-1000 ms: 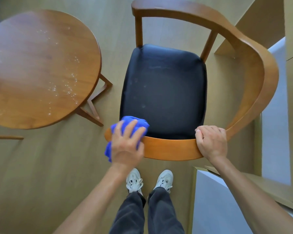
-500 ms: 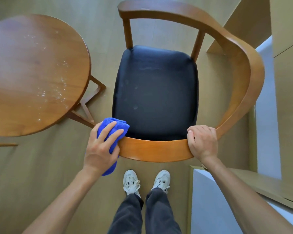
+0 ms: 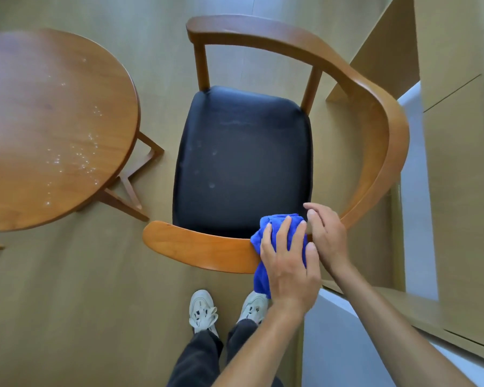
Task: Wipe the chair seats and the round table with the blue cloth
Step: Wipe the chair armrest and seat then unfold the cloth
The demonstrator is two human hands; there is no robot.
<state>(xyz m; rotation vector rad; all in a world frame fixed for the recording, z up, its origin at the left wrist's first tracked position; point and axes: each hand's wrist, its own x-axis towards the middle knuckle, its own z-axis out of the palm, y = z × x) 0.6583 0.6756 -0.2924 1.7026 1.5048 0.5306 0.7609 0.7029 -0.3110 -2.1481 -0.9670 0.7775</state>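
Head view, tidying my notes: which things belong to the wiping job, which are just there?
Job: blue cloth, left hand, right hand, chair seat, round table.
Just there: white shoes, cabinet.

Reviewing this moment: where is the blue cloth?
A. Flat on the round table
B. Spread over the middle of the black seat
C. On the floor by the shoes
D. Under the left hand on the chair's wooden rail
D: the left hand presses the bunched blue cloth onto the wooden rail at the near edge of the black seat, right hand alongside.
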